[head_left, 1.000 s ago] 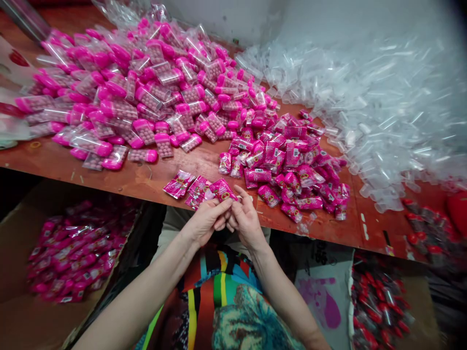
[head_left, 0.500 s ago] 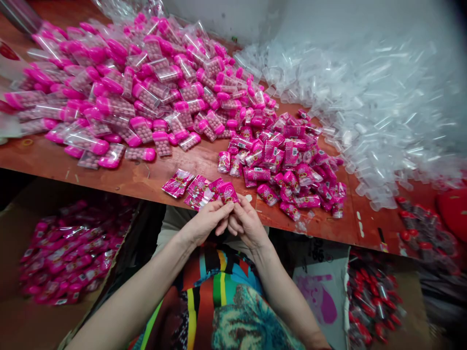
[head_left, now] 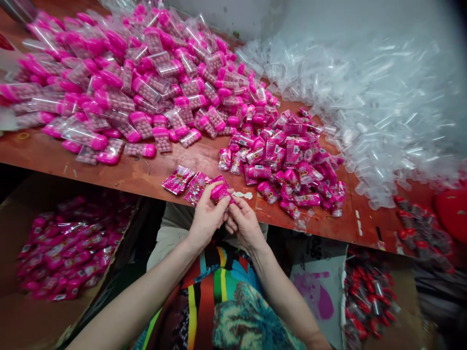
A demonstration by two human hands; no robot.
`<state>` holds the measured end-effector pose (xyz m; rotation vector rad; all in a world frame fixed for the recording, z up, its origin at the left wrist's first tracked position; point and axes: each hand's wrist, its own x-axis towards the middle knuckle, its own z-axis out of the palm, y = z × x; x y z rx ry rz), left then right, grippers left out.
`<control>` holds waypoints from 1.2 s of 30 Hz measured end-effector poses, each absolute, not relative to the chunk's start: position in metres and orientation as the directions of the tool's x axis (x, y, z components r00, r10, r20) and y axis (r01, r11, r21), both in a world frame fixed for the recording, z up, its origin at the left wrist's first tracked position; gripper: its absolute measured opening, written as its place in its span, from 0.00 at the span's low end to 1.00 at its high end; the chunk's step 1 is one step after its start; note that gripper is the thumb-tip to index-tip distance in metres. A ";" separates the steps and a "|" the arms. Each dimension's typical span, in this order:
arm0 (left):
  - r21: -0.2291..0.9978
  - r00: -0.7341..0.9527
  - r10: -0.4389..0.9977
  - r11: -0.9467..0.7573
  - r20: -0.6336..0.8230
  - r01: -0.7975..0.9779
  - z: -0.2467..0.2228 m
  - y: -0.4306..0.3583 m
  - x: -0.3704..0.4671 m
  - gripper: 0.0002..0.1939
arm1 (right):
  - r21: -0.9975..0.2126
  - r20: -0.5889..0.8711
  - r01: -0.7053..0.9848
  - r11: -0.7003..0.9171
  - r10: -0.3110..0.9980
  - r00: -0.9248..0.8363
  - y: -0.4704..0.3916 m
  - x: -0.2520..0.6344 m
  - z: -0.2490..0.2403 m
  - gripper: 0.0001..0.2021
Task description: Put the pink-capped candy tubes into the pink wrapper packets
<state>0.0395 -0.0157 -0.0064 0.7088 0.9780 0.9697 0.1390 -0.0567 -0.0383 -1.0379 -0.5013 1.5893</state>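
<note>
Between both hands, just over the table's front edge, is a pink printed wrapper (head_left: 220, 190). My left hand (head_left: 208, 214) is closed on its left side, thumb on top. At the lower right corner, the fingertips of my right hand (head_left: 243, 219) pinch it. Whether anything is inside this wrapper I cannot tell. More flat pink wrappers (head_left: 178, 179) lie on the table just left of the hands. To the right is a heap of pink wrapped packets (head_left: 292, 160). Farther back lies a large pile of clear candy bottles (head_left: 146, 92) with pink caps and pink balls inside.
Clear plastic tubes (head_left: 357, 107) are heaped at the back right of the reddish table (head_left: 109, 174). Below left stands a cardboard box (head_left: 22, 321) of pink packets. Red-capped bottles (head_left: 372, 296) fill another box below right. A wall (head_left: 251, 17) rises behind.
My left hand has moved up over the wrapper, its thumb and fingers now around the left side. The wrapper has shifted slightly left. The right hand stays close at its corner.
</note>
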 end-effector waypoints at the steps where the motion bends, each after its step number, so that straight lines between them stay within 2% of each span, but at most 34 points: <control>1: 0.841 0.226 0.907 0.416 -0.355 -0.346 -0.007 -0.016 0.041 0.27 | -0.774 -0.356 -0.563 -0.291 0.935 0.007 -0.057 0.138 -0.039 0.13; 4: 0.831 0.236 0.902 0.427 -0.362 -0.358 -0.007 -0.016 0.039 0.30 | -0.798 -0.348 -0.533 -0.282 0.937 0.025 -0.052 0.143 -0.031 0.13; 6: 0.836 0.221 0.908 0.414 -0.354 -0.359 -0.006 -0.014 0.033 0.31 | -0.857 -0.307 -0.460 -0.231 0.947 0.098 -0.044 0.157 -0.017 0.15; 8: 0.861 0.158 0.927 0.374 -0.340 -0.345 -0.007 -0.011 0.024 0.26 | -0.945 -0.209 -0.300 -0.128 0.944 0.255 -0.036 0.177 0.000 0.19; 10: 0.884 0.087 0.938 0.346 -0.336 -0.315 -0.011 -0.007 0.015 0.20 | -0.999 -0.041 0.009 -0.051 0.886 0.462 -0.028 0.195 0.013 0.26; 12: 0.887 0.060 0.931 0.363 -0.361 -0.287 -0.016 -0.004 0.009 0.17 | -0.930 0.146 0.360 -0.076 0.821 0.551 -0.023 0.203 0.017 0.28; 14: 0.881 0.067 0.917 0.397 -0.394 -0.258 -0.020 -0.003 0.007 0.17 | -0.789 0.223 0.604 -0.114 0.863 0.453 -0.019 0.196 0.010 0.22; 17: 0.884 0.073 0.910 0.415 -0.409 -0.218 -0.022 -0.003 0.009 0.18 | -0.586 0.094 0.800 -0.125 0.971 0.221 -0.012 0.169 -0.010 0.15; 19: 0.896 0.075 0.914 0.405 -0.398 -0.182 -0.021 -0.004 0.010 0.19 | -0.485 0.008 0.859 -0.162 0.982 0.190 -0.008 0.155 -0.019 0.12; 22: 0.914 0.112 0.919 0.390 -0.378 -0.111 -0.020 -0.005 0.009 0.21 | -0.472 -0.027 0.863 -0.181 0.981 0.192 -0.003 0.148 -0.024 0.09; 24: 0.918 0.127 0.918 0.388 -0.377 -0.079 -0.020 -0.005 0.009 0.21 | -0.536 -0.010 0.827 -0.168 0.981 0.193 -0.002 0.152 -0.024 0.09; 26: 0.915 0.116 0.915 0.397 -0.388 -0.070 -0.020 -0.004 0.010 0.22 | -0.654 0.014 0.742 -0.151 0.977 0.211 -0.003 0.158 -0.025 0.08; 30: 0.884 0.202 0.881 0.454 -0.428 -0.107 -0.015 0.000 0.018 0.26 | -0.933 -0.094 0.322 -0.157 0.975 0.203 -0.007 0.163 -0.031 0.07; 33: 0.848 0.208 0.862 0.499 -0.463 -0.177 -0.008 0.004 0.023 0.28 | -0.981 -0.187 0.010 -0.192 0.963 0.193 -0.009 0.161 -0.032 0.10; 36: 0.835 0.190 0.860 0.508 -0.474 -0.213 -0.003 0.007 0.024 0.27 | -0.970 -0.208 -0.167 -0.176 0.958 0.196 -0.009 0.159 -0.028 0.14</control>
